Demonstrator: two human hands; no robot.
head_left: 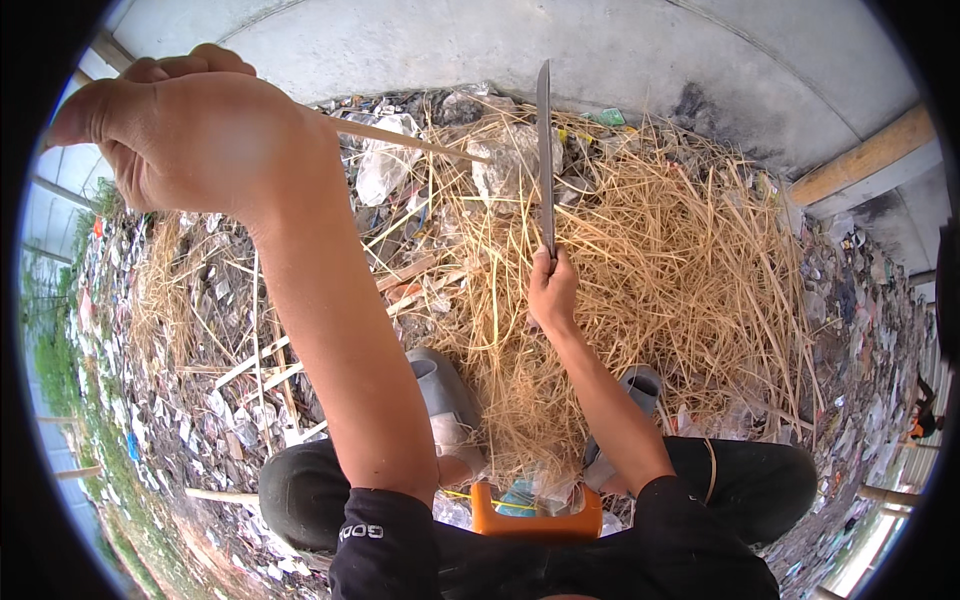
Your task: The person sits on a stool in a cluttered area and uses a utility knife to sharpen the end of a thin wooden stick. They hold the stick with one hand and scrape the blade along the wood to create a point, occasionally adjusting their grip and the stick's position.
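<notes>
My left hand (190, 135) is raised high at the upper left, close to the camera, its fingers curled closed around a thin bamboo strip (410, 141). Part of the strip is hidden behind my wrist; its far end points right, over a pale stone block (503, 168). My right hand (554, 288) grips the handle of a long dark machete (546, 150), the blade pointing away from me. The strip's tip is left of the blade, apart from it in the picture. Beneath both hands spreads a heap of straw-coloured shavings (680, 260).
My feet, in grey slip-on shoes (440, 385), stand on either side of the shavings. An orange plastic stool (535, 522) is under me. Plastic litter (215, 410) covers the ground. A grey wall (600, 50) closes off the far side, with a wooden beam (865, 155) at right.
</notes>
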